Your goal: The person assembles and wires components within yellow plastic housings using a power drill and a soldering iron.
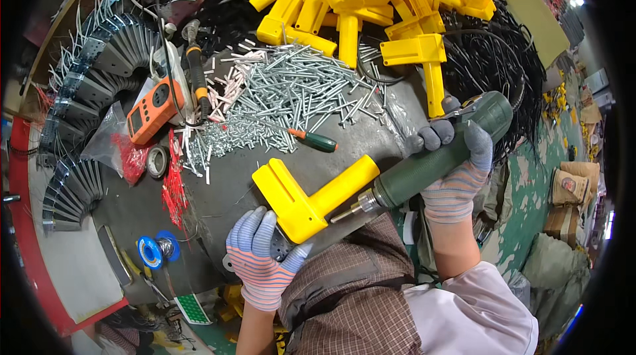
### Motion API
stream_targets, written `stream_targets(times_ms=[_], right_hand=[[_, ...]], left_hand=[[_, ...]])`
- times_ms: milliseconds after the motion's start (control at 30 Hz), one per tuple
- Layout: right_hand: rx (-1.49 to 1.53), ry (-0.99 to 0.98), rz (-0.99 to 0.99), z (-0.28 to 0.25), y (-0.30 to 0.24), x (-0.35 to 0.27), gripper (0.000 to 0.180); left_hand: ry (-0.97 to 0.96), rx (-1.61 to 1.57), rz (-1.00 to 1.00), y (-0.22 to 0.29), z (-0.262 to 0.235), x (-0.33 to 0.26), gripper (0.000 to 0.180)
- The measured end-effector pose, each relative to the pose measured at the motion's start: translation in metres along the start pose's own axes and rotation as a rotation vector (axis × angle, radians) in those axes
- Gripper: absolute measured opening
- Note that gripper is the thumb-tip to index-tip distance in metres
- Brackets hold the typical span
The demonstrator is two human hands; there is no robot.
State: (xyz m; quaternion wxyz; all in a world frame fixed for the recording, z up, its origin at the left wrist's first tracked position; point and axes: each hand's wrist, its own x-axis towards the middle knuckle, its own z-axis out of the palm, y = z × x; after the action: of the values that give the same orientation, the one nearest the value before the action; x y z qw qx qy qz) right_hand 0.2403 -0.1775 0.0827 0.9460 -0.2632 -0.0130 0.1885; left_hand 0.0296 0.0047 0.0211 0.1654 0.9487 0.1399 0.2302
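Pinching the near end of a yellow plastic housing (298, 204), the left hand (260, 260) was curled only partway, fingers along the outer side and thumb below; working remotely, I judged that hold light. A dark metal piece (281, 247) showed beside those fingertips, though I could not tell whether the hand had hold of it too. I had the right hand (458, 186) wrapped round a green power driver (427, 168), its fingertips curling over the far side of the barrel. The housing lay between the two hands, its handle angled toward the right one. The driver's bit (344, 214) ended just beside the housing's near edge; whether it touched, I could not make out.

Slipping worried me most: a bit spinning off centre could score the plastic or skid toward the left thumb, close to its line. Too loose a left-hand hold could let the housing twist under torque. Just beyond the right fingertips, a second yellow housing (424, 57) lay near enough to be knocked, and a careless forward sweep could scatter the metal rods (298, 83) ahead of both hands.
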Motion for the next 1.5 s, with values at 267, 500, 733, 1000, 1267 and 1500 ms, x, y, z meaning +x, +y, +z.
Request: stream_targets(times_ms=[267, 500, 733, 1000, 1267, 1500], right_hand=[[0.093, 0.066, 0.022, -0.014, 0.013, 0.004, 0.051], [0.143, 0.107, 0.081, -0.017, 0.015, 0.008, 0.046], [0.124, 0.085, 0.052, -0.015, 0.010, 0.007, 0.047], [0.181, 0.069, 0.147, -0.017, 0.021, 0.014, 0.037], [0.185, 0.074, 0.120, -0.022, 0.021, 0.001, 0.036], [0.147, 0.008, 0.076, -0.019, 0.020, -0.002, 0.052]], left_hand=[[0.003, -0.002, 0.004, -0.001, 0.001, -0.002, 0.066], [0.007, -0.001, 0.012, -0.003, -0.001, -0.002, 0.066], [0.000, 0.009, 0.022, -0.003, -0.001, -0.001, 0.065], [0.003, 0.013, 0.042, -0.009, -0.001, 0.000, 0.066], [-0.047, -0.054, 0.064, -0.012, -0.006, 0.005, 0.069], [-0.050, -0.098, 0.032, -0.011, -0.013, 0.011, 0.066]])
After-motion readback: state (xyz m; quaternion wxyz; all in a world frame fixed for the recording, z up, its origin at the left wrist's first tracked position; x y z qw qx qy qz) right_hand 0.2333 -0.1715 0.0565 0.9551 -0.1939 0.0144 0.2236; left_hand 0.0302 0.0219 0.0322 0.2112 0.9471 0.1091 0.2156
